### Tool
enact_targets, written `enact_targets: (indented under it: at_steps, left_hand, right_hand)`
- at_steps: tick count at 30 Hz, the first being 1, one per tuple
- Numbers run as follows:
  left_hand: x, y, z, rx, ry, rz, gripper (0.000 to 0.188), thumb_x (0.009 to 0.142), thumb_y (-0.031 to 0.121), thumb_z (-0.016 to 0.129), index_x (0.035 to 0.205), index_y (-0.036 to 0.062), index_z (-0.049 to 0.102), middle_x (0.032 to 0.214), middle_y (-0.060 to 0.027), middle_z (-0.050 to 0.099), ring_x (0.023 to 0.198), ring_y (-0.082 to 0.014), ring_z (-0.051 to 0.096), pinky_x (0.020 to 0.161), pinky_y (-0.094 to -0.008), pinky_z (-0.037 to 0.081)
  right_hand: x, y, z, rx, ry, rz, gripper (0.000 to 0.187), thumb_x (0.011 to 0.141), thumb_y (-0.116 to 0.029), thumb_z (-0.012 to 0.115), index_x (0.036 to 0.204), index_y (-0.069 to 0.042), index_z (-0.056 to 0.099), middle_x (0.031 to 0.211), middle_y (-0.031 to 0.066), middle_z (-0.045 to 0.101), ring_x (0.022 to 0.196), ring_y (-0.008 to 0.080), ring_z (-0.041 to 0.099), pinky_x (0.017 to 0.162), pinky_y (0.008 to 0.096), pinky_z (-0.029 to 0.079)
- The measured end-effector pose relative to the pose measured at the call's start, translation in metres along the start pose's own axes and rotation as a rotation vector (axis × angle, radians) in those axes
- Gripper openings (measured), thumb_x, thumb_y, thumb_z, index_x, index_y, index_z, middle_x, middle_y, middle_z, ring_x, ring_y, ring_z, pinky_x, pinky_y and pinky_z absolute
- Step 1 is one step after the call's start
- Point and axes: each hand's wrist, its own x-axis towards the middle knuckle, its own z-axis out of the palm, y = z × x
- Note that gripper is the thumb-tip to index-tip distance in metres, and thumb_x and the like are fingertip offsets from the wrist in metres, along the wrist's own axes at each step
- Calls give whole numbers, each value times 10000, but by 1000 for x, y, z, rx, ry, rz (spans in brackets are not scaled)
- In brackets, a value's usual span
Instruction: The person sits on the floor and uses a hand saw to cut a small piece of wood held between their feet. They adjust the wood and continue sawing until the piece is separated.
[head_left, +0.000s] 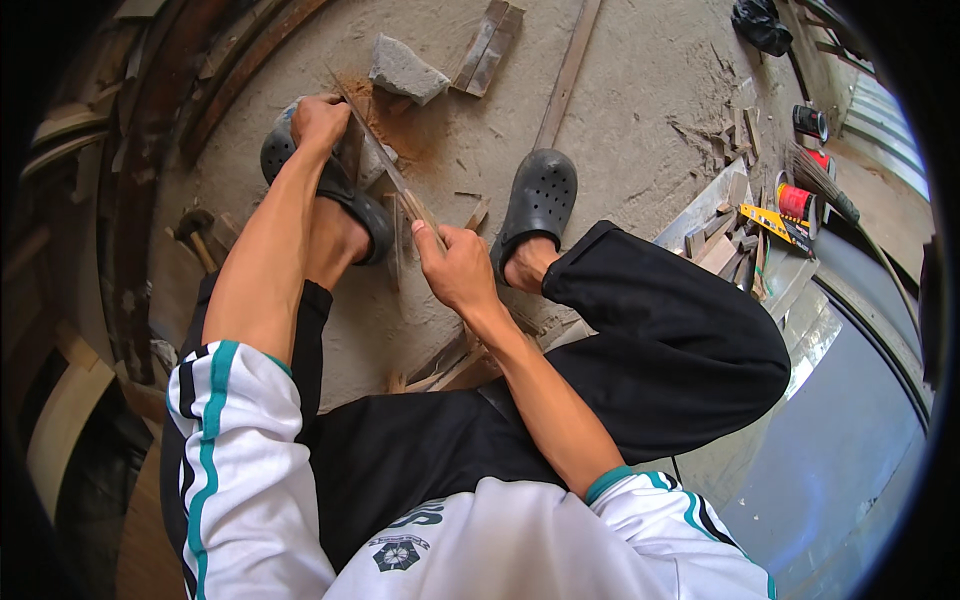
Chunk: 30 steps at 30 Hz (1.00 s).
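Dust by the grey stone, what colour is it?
The dust is orange-brown, clearest in the head view.

Grn letters, dk crest on wht shirt; can label illeg.

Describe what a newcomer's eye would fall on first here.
Probably the right hand, gripping a long, thin tool that slants up and left past the left hand, in the upper middle. Around its far part, orange dust stands out on the gray floor, below a rough stone chunk. Off to the right, what looks like a yellow-and-black saw lies near a red-and-yellow can.
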Motion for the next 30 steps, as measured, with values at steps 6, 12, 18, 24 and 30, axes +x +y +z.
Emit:
enact_targets:
  at_steps: [6, 12, 18, 24, 30]
  left_hand:
    - [-5, 1, -5, -14, -7, -27, 365, 729, 252, 644, 1072, 213, 762, 1125, -118, 711, 1083, -330, 657, 940, -375, 501]
    - [-4, 0, -2, -2, -5, -34, 350, 741, 250, 642, 1067, 216, 765, 1136, -116, 709, 1089, -332, 654, 947, -374, 497]
    - [-10, 6, 0, -16, -6, -43, 327, 750, 247, 648, 1052, 218, 770, 1131, -117, 711, 1083, -328, 657, 945, -370, 498]
    - [-4, 6, -3, -15, -6, -36, 314, 750, 230, 656, 1041, 217, 774, 1116, -109, 716, 1075, -317, 662, 941, -369, 502]
    - [-16, 11, -14, -45, -5, -92, 308, 751, 223, 656, 1035, 216, 775, 1106, -98, 720, 1062, -313, 667, 939, -367, 506]
  right_hand:
    - [-3, -2, -3, -6, -26, 34, 494, 946, -368, 568, 717, 67, 612, 675, 321, 547, 631, 474, 551, 607, 494, 443]
    - [-17, -4, -10, 9, -52, 49, 475, 950, -354, 554, 753, 68, 646, 685, 332, 567, 664, 500, 594, 630, 507, 461]
    - [4, -13, -9, 2, -56, 58, 463, 956, -350, 552, 781, 65, 657, 668, 316, 567, 652, 469, 609, 616, 488, 461]
    - [9, 6, -3, 31, -37, 63, 535, 962, -406, 549, 710, 64, 594, 569, 184, 501, 549, 264, 505, 554, 404, 411]
    - [-23, 5, -15, 29, -66, 95, 581, 963, -444, 557, 662, 53, 566, 526, 98, 488, 528, 150, 468, 525, 349, 386]
